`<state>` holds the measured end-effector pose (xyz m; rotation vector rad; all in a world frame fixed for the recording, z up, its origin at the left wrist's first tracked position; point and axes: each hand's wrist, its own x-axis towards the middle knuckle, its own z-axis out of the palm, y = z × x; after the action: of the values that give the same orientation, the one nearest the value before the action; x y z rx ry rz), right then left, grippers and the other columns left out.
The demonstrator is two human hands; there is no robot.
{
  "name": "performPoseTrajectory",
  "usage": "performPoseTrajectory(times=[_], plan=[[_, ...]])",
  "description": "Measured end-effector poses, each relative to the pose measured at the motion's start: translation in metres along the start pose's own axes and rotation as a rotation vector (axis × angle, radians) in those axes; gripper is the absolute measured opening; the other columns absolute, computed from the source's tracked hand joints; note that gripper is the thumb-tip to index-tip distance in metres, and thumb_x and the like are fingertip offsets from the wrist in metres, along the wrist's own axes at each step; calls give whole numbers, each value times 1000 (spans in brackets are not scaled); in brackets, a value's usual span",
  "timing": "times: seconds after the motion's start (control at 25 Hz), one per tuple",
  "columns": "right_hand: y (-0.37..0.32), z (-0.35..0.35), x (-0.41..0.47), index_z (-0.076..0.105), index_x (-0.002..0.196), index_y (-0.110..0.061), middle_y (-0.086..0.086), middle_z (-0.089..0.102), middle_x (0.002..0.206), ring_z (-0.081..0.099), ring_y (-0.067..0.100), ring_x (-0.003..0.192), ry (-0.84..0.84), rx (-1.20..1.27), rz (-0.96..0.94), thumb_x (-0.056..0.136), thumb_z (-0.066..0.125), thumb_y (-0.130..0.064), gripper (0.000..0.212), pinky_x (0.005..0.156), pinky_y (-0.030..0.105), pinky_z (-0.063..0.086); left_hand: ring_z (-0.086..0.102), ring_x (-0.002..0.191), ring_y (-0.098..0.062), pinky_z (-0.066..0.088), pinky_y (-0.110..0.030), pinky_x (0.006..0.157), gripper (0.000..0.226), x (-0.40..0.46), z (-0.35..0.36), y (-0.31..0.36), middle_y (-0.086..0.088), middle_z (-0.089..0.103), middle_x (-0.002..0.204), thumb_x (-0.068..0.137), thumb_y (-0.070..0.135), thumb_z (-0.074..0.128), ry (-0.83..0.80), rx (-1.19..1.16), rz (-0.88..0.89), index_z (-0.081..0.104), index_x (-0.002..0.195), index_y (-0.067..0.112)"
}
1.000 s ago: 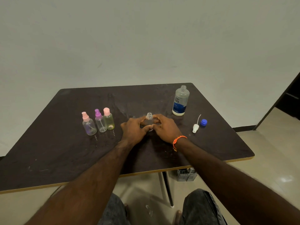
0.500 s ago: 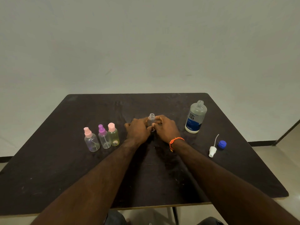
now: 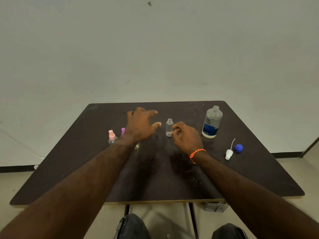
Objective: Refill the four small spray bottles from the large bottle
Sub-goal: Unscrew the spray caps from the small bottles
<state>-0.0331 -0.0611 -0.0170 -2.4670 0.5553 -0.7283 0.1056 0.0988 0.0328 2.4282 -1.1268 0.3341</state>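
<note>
Dark table [image 3: 241,178], pale wall [image 3: 155,49] behind. Clear uncapped small bottle [image 3: 169,127] upright at centre. Left hand [image 3: 140,125] raised to its left, fingers spread, holding nothing. Right hand [image 3: 185,138] just right of bottle, fingers loosely curled; contact uncertain. Large bottle [image 3: 212,122] open, far right. Pump [image 3: 229,153] and blue cap [image 3: 238,148] lying near. Pink-capped bottle [image 3: 112,137] and purple-capped bottle [image 3: 123,130] partly behind left wrist.

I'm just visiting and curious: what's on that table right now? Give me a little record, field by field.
surface: dark table
open small bottle: clear, upright, uncapped
large bottle: upright, uncapped, blue label
loose parts: white spray top lying beside blue cap
capped small bottles: pink-topped bottle; others partly hidden by the arm
left hand: fingers spread, holding nothing
right hand: fingers loosely curled beside the open bottle; touch unclear
</note>
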Motion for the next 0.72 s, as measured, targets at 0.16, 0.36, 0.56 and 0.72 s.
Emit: performPoseTrajectory(times=[0.16,0.36,0.56,0.72], plan=[[-33,20,-12,63,114,-25,-11,71,97,67,15,93,-109,27,-62,89,60,-27,25,83,37,54,37,141,-21,26,-48,105,72,-17,-42,-35,1,61,138,84,75,61,-183,255,-85,58,143,33],[-67,58,-5,52,134,-21,-5,67,123,61,21,116,-281,67,-42,83,71,-22,55,96,39,50,52,124,-20,27,-46,93,42,-21,-40,-56,10,70,113,88,63,62,-345,359,-68,72,117,35],[-84,81,4,54,131,-19,5,68,122,62,30,114,-312,172,3,80,71,-21,54,93,44,50,58,100,-12,20,-42,87,9,-15,-34,-46,15,69,92,92,41,65,-303,254,18,73,94,36],[-72,64,-4,58,117,-18,2,69,106,65,24,97,-294,172,19,81,71,-21,39,83,41,54,57,98,-10,19,-40,87,15,-18,-28,-31,18,67,94,94,42,66,-299,170,55,75,103,34]])
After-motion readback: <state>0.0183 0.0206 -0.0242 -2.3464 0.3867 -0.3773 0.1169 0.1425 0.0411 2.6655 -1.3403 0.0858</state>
